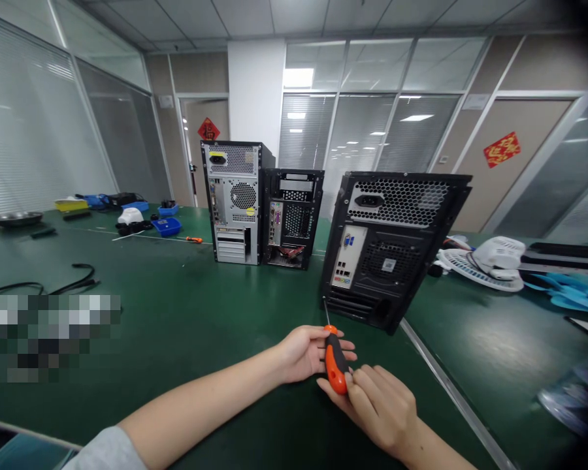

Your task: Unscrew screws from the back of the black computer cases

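Note:
An orange and black screwdriver [336, 361] points away from me, its thin shaft reaching the lower left corner of a black computer case [396, 261]. That case stands with its back panel toward me and looks tilted. My left hand [306, 352] steadies the front of the handle, thumb on top and fingers stretched behind it. Around the handle's rear end, the curled fingers of my right hand [379, 405] grip the screwdriver. Whether the tip sits in a screw is too small to tell.
Two more computer cases, a taller one [232, 202] and a smaller one [294, 219], stand farther back. A second screwdriver [194, 239] and a blue tray [166, 226] lie left of them. Black cables [73, 282] lie at left; a white fan [500, 258] and blue blades [575, 290] at right.

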The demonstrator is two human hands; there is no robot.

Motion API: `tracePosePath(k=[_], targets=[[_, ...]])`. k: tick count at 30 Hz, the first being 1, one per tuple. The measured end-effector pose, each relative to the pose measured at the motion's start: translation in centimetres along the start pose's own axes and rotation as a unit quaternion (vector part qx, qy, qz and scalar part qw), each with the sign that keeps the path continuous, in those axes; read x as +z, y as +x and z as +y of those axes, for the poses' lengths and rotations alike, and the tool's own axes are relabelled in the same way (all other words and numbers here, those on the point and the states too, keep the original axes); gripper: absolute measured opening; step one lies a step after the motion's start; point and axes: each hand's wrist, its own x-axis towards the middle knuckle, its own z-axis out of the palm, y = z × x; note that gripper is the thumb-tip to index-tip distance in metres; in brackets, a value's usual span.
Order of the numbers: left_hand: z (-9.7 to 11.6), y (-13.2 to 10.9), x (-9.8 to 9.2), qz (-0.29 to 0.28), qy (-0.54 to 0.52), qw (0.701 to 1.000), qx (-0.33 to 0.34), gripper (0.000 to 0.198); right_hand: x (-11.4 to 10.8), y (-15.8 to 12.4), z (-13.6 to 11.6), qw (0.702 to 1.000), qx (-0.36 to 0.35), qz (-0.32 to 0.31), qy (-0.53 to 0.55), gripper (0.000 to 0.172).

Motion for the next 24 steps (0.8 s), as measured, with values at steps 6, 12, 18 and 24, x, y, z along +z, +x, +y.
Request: tracePosePath(k=[6,12,18,24], targets=[[-0.26,-0.18,0.1,0.016,0.013,0.999,0.032,0.022,0.27,-0.09,-0.19,1.0,0.004,-0.006,0.006,0.032],[-0.42,-0.2,0.09,0.029,0.03,0.998,0.041,0.023,0.34,-0.43,-0.01,1.0,0.013,-0.018,0.008,0.026],[-0.52,-0.06,-0.15,0.048,0.064,0.996,0.037,0.027,0.03,-0.63,0.37,1.0,0.011,-0.009,0.003,0.022],[-0.43,-0.22,0.26,0.065,0.084,0.994,0.039,0.025,0.09,-0.94,0.28,0.994,-0.08,-0.066,0.039,0.021]])
